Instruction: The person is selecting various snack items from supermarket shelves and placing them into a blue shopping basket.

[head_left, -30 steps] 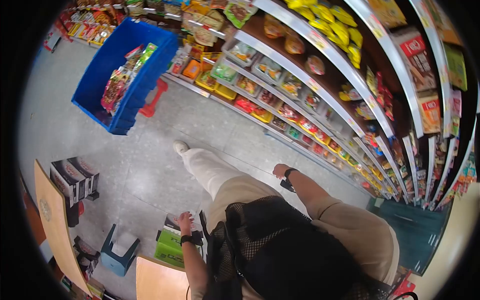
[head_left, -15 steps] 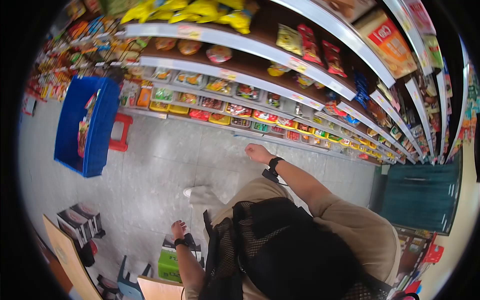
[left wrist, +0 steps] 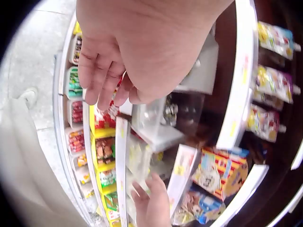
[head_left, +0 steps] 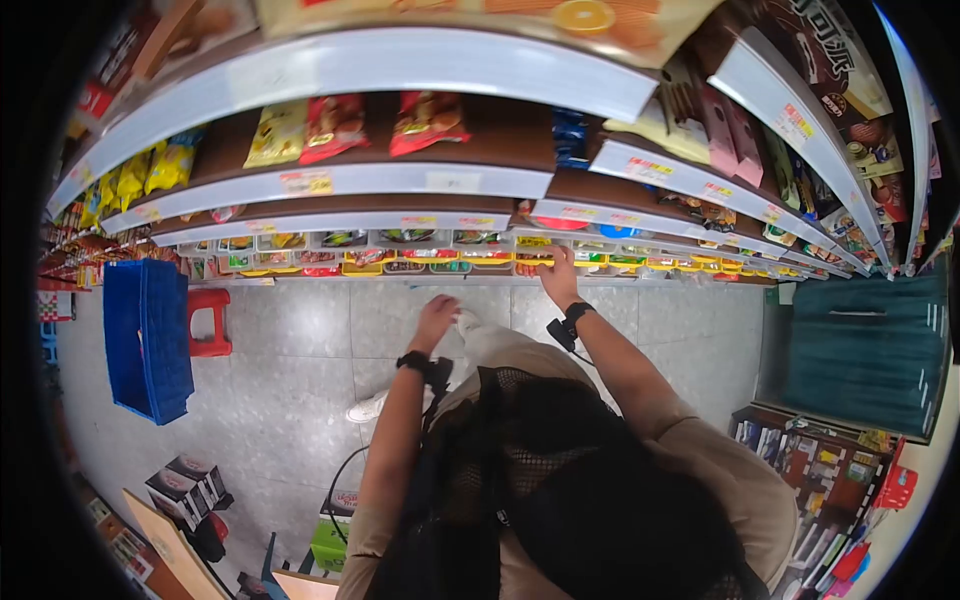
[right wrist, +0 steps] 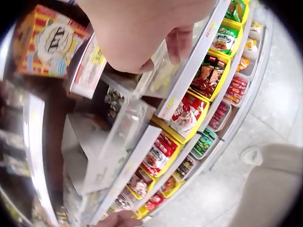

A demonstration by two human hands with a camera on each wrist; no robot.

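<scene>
My right hand reaches to the tiered candy shelf, its fingertips right at a clear plastic bin with yellowish packets inside. In the right wrist view its thumb and fingers are apart over that bin. My left hand hovers in front of the lower shelf tiers, nothing in it, its fingers loosely bent. The left wrist view has this hand above yellow bins of bagged snacks. Beside the right hand stands a striped snack box on the tier above. A white box sits deeper on the shelf.
Upper shelf edges jut out over the bins. To the left, a blue crate stands beside a red stool. Boxes lie on the floor behind it. A dark green panel is at the right.
My body has turned and come closer to the shelf. The right hand has moved from over the floor to the bins; the left hand has swung forward. The blue crate appears farther left.
</scene>
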